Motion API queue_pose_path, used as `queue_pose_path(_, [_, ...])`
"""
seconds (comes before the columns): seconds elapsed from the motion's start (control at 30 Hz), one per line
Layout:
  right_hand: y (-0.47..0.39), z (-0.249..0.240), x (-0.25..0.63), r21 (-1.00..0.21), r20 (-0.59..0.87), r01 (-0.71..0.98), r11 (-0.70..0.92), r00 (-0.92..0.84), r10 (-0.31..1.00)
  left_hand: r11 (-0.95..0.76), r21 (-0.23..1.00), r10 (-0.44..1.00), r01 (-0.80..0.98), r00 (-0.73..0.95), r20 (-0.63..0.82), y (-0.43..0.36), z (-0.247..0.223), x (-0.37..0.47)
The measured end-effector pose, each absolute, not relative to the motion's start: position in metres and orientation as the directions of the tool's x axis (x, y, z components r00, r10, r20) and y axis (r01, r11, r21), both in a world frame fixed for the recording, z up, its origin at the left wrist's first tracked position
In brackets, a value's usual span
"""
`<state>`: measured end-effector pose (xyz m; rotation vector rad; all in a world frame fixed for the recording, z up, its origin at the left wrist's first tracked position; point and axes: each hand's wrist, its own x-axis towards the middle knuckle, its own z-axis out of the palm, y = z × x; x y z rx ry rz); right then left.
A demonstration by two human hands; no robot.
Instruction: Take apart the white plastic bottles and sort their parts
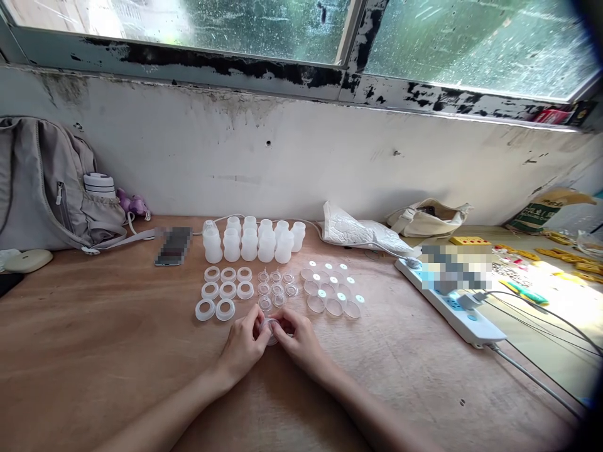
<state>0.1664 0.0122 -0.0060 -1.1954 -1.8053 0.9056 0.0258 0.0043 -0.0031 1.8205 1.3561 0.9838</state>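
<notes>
My left hand (247, 338) and my right hand (296, 342) meet over the table, fingers pinched on a small clear round piece (272, 341). Fingertips cover much of it, so its exact kind is hidden. Just beyond my fingers lie several clear disc-shaped pieces (277, 290), some with a thin stem. To their left, translucent screw rings (228, 290) are laid out in rows. On the right are clear round caps (334, 306) with small pale discs (340, 296) beside or on them. Frosted white bottles (249, 245) stand upright in rows behind.
A white power strip (452, 307) with plugs and cables crosses the right side. At the back lie a white padded packet (358, 233) and a beige pouch (428, 218). A phone (174, 246) and a grey backpack (47, 188) are on the left. Yellow parts (565, 256) lie far right.
</notes>
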Motion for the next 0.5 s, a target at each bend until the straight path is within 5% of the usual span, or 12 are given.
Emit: queue_pose_path(0.5, [0.0148,-0.0082,0.1717,-0.928,0.154,0.298,0.223,-0.240,0.959,-0.063,0.969,0.987,0.240,0.160,0.025,0.0068,-0.0057,0.0270])
